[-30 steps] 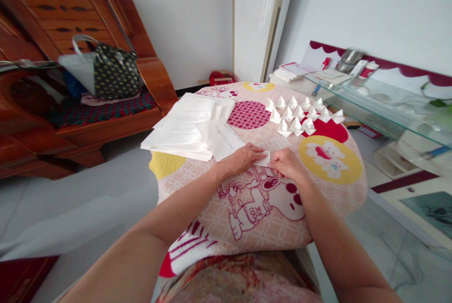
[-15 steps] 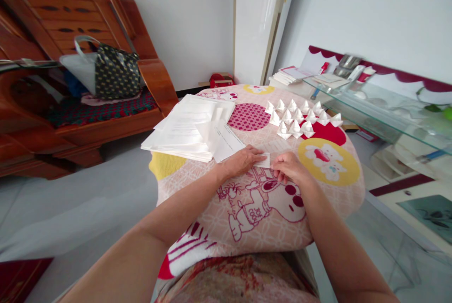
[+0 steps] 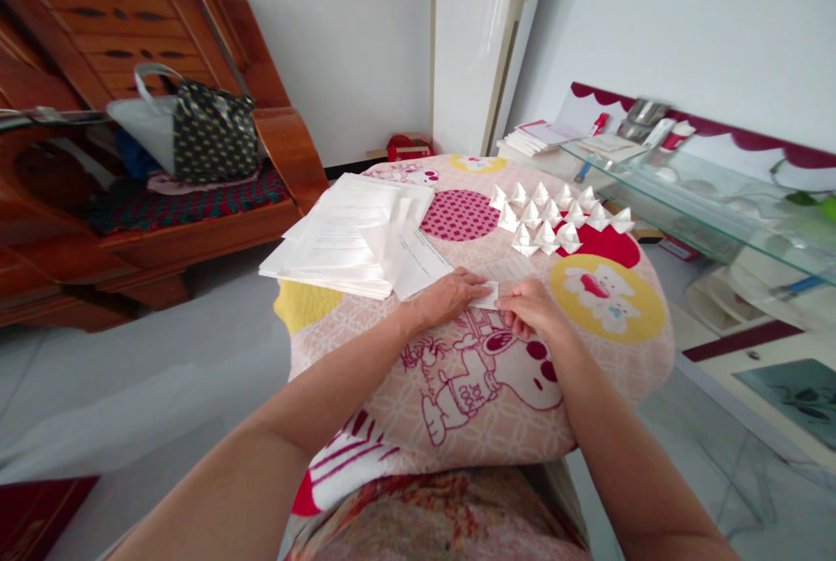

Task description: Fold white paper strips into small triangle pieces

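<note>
A small folded piece of white paper [image 3: 484, 295] lies on the patterned cloth between my hands. My left hand [image 3: 455, 294] presses on its left part with the fingers together. At its right edge, the bent fingers of my right hand [image 3: 530, 307] pinch the paper. Beyond my hands, several folded paper boats [image 3: 546, 236] stand in rows on the cloth. Left of them rests a stack of printed paper sheets [image 3: 340, 234], with a loose printed sheet [image 3: 418, 263] overlapping its right side near my left hand.
The round table has a pink cloth [image 3: 522, 430] with cartoon figures. A glass shelf unit [image 3: 705, 204] with cups and papers stands to the right. To the left is a wooden bench [image 3: 287, 156] carrying a dark patterned bag [image 3: 214, 132]. A tall white cabinet-like unit [image 3: 471, 56] stands behind.
My right hand has shifted very slightly left along the paper's right edge. Otherwise the hands, boats and sheets look the same.
</note>
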Tool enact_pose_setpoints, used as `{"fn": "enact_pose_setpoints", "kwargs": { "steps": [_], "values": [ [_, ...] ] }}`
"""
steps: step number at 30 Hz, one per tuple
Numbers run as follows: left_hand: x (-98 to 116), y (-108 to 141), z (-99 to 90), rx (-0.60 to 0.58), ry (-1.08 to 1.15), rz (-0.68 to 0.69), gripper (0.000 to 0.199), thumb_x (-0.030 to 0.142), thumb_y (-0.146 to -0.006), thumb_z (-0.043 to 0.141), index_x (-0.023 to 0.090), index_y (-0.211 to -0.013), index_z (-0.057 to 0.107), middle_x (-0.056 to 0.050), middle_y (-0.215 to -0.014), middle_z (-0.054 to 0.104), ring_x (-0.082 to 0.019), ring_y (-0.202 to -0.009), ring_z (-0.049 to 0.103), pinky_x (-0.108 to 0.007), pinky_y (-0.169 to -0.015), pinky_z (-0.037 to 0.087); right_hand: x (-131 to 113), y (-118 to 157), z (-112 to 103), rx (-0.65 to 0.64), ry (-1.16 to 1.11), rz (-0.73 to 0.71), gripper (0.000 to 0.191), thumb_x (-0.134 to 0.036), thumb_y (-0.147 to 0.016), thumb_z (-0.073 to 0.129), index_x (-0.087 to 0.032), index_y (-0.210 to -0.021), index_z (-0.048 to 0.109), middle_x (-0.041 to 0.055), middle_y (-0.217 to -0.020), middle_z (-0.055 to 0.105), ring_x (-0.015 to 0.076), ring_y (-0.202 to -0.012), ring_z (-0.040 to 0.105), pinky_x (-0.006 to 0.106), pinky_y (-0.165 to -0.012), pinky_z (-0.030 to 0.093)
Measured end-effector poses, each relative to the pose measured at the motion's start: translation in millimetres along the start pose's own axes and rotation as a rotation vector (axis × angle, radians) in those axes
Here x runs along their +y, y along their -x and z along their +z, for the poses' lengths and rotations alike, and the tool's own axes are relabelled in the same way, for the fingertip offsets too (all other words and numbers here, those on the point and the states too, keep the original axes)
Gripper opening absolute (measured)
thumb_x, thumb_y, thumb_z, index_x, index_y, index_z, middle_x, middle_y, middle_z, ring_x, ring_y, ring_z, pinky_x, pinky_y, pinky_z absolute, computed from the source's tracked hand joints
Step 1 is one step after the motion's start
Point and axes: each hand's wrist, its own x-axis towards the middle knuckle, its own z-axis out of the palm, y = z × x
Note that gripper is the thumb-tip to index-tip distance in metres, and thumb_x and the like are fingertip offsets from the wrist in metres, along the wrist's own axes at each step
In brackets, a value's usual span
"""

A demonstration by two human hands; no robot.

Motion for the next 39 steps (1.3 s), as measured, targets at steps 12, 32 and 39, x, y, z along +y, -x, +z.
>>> {"fn": "enact_pose_setpoints", "kwargs": {
  "steps": [12, 32, 39],
  "values": [
    [0.9, 0.3, -1.3, 0.010, -0.083, 0.049, 0.043, 0.002, -0.095, 0.047, 0.013, -0.132, 0.066, -0.016, -0.135, 0.068, -0.022, -0.121, 0.065, -0.036, -0.104, 0.048, -3.8, -0.9, 3.7, 0.062, 0.011, 0.005, 0.038, -0.009, -0.088, 0.063, -0.017, -0.051, 0.055, -0.0028, -0.039, 0.055, 0.0084, -0.027, 0.048, 0.017, -0.026, 0.031],
    [-3.2, 1.1, 1.0, -0.029, -0.059, 0.031, 0.041, 0.008, -0.099, 0.045, 0.013, -0.136, 0.062, -0.017, -0.140, 0.065, -0.024, -0.124, 0.062, -0.039, -0.106, 0.046, 5.3, 2.2, -11.9, -0.160, -0.282, 0.021, 0.026, -0.012, -0.080, 0.062, -0.015, -0.054, 0.062, 0.0009, -0.043, 0.060, 0.0105, -0.031, 0.051, 0.020, -0.032, 0.040],
    [-3.2, 0.0, 2.7, -0.013, -0.072, 0.038, 0.042, 0.005, -0.097, 0.047, 0.010, -0.136, 0.063, -0.019, -0.138, 0.066, -0.024, -0.122, 0.064, -0.039, -0.106, 0.046, 5.4, -7.0, -15.4, -0.267, -0.266, 0.104, 0.033, -0.016, -0.085, 0.062, -0.017, -0.053, 0.060, 0.0012, -0.041, 0.058, 0.0093, -0.030, 0.047, 0.019, -0.031, 0.037]
  ]
}}
